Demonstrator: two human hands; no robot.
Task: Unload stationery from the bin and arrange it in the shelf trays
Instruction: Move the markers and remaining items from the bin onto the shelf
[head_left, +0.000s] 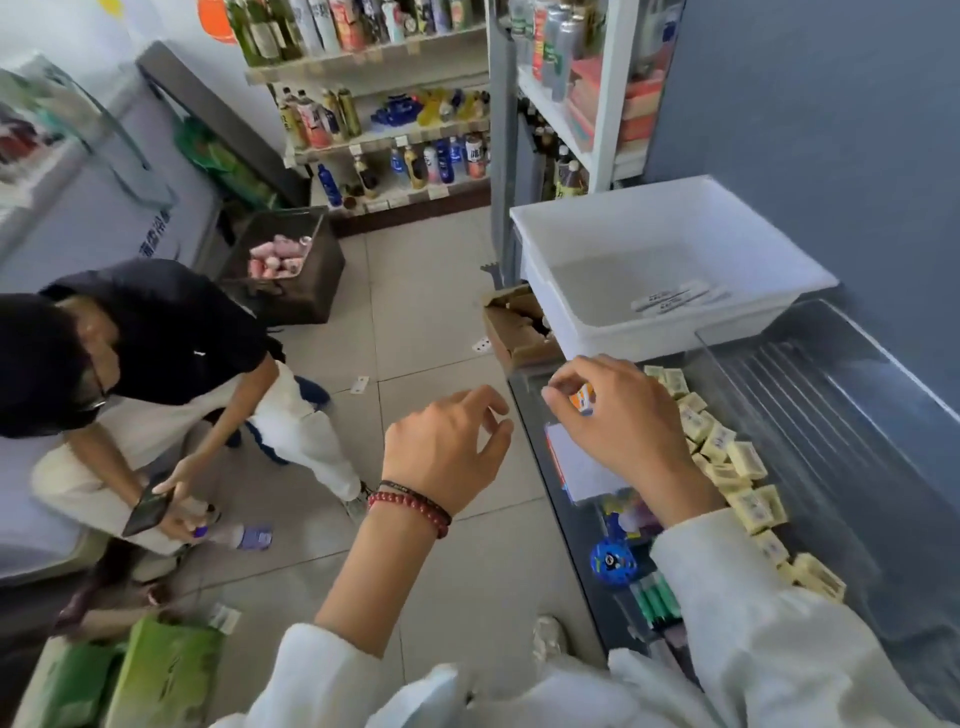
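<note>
Yellow packets (727, 457) crowd beside right hand (623, 415) pinching small box (584, 399).

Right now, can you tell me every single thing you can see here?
bin: one, white, up on the right
pens: a few, white, lying in the bin
shelf tray: one, clear, right side
small packs: many, pale yellow, in a row by the tray
markers: a few, green, near the sleeve
round toy: one, blue, beside the markers
bottles: many, mixed colours, far shelves
cardboard box: one, brown, floor below the bin
other person: one, dark top, crouching left
left hand: over the floor, holding nothing
right hand: pinches one small box, orange and white
</note>
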